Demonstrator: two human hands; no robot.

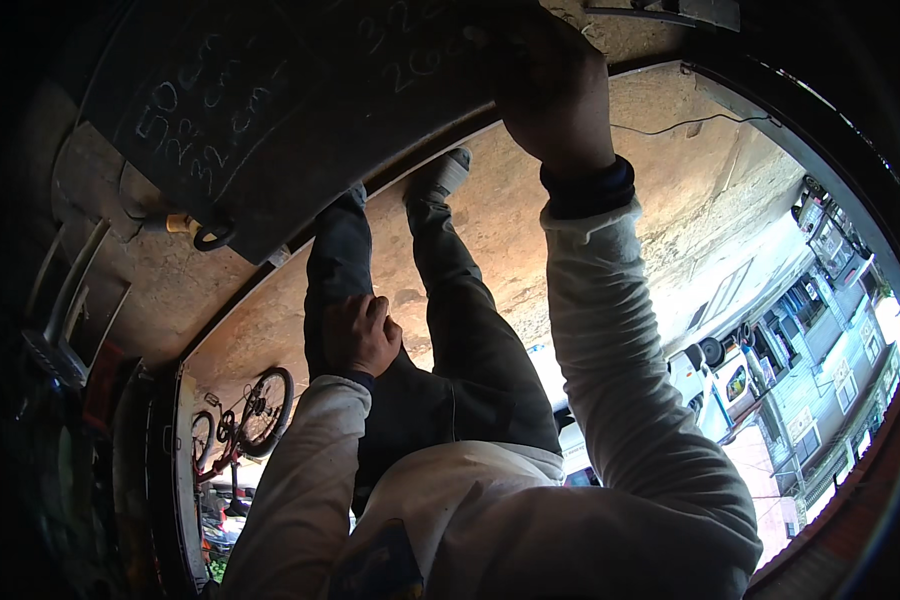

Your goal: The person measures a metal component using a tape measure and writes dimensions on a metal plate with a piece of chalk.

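Head view: far left, a bicycle point(260, 410) stands low near a doorway. Left hand point(360, 335) rests on the left thigh point(335, 270), fingers curled loosely, grasping nothing. Right hand point(550, 95) reaches far up, pressed on the big dark tyre point(270, 110) arching across the top; its grip cannot be told. Cars point(715, 375) sit far right.

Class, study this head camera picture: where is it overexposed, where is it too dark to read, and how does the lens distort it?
Head view: the street with parked cars at right is washed out by daylight; the dark panel at the top and the left edge fall into deep shadow, so the right hand on the panel is dim; the left hand on the thigh is evenly lit; the fisheye bends the floor edge and blackens the corners.
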